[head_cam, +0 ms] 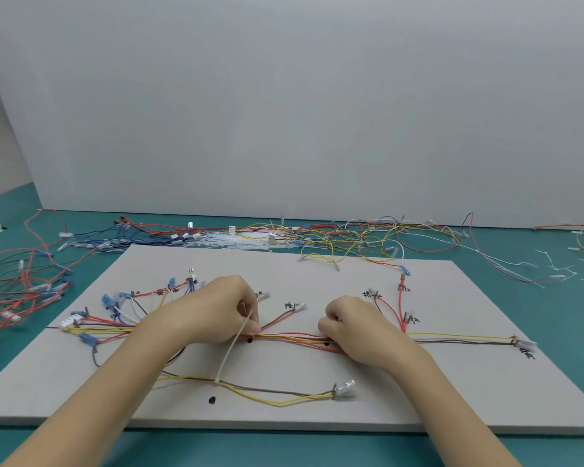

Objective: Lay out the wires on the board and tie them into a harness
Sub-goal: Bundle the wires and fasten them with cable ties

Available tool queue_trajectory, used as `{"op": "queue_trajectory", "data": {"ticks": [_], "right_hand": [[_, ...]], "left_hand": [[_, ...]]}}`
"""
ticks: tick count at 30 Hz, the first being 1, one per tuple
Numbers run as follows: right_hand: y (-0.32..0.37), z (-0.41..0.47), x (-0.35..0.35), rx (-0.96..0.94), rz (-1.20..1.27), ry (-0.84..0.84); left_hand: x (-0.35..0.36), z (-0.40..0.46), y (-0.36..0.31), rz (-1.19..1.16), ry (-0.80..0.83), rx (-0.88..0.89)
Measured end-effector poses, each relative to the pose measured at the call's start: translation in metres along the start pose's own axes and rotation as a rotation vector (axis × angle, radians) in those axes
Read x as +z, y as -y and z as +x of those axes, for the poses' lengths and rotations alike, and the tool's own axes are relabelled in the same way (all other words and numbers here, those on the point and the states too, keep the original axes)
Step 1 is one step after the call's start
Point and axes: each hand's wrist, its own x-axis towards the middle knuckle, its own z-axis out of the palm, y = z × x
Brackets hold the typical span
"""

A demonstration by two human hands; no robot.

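The left hand (225, 306) is pinched on a cable tie (234, 347); the right hand (353, 326) is curled over the wire bundle (294, 338), run left-right between them on the board (452, 392).

Lighting was bright, even and diffuse, casting only faint shadows beneath the forearms. No glare appeared. Wide-angle distortion bowed the bench (486, 446) edges; fine detail was slightly soft.

Handwritten black labels on the board (452, 382) are illegible.
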Motion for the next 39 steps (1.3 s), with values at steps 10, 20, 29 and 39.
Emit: {"op": "queue_trajectory", "data": {"ticks": [10, 20, 29, 39], "right_hand": [[0.002, -0.004, 0.003, -0.019, 0.008, 0.013], [-0.001, 0.012, 0.000, -0.002, 0.024, -0.045], [-0.012, 0.009, -0.014, 0.074, 0.374, -0.179], [-0.019, -0.003, -0.029, 0.079, 0.472, -0.140]], "left_hand": [[0.007, -0.009, 0.007, -0.011, -0.037, 0.017], [0.015, 0.004, 0.007, -0.007, -0.157, 0.022], [-0.002, -0.004, 0.010, -0.347, -0.033, -0.026], [-0.023, -0.010, -0.006, -0.359, -0.617, 0.273]]}}
